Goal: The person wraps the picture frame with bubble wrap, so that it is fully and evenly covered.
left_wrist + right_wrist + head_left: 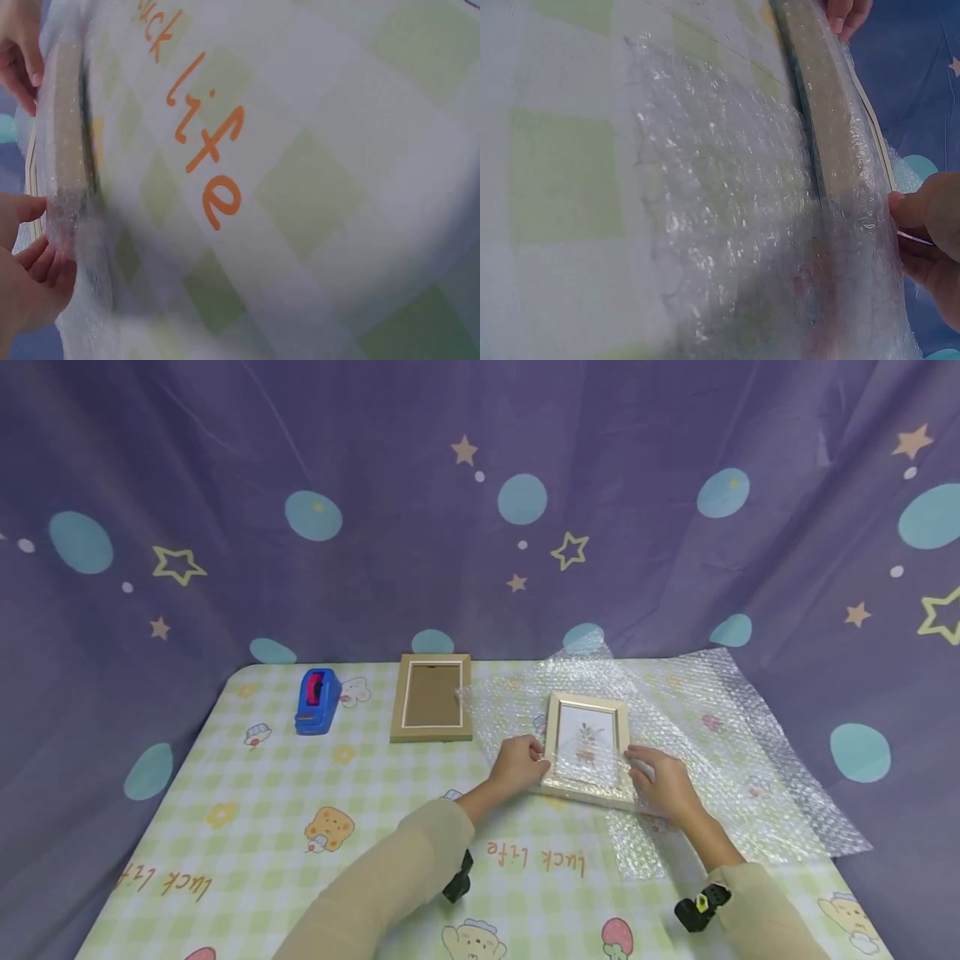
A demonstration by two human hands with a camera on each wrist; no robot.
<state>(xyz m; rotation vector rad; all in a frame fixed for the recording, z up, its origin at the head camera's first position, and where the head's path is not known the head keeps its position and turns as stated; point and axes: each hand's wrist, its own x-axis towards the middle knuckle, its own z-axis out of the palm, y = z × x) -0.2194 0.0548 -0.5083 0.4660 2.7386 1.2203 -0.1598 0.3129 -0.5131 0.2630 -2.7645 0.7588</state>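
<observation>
A pale gold picture frame [587, 743] with a plant picture lies face up on a sheet of bubble wrap [720, 752]. The clear wrap is folded up over its near edge and covers the lower part of the picture. My left hand [517, 766] pinches the wrap at the frame's left side, near the lower corner. At the opposite side my right hand [666, 785] holds the wrap against the frame's edge, thumb and fingers bent. Both wrist views show the frame's wrapped near side, with the left hand's fingers [46, 262] curled at the corner.
A second, tan frame [396, 702] with a brown panel lies left of the wrap, which reaches toward it. Farther left stands a blue tape dispenser [318, 714] with a red roll. A checked cloth [277, 802] covers the table; a purple curtain [420, 543] hangs behind.
</observation>
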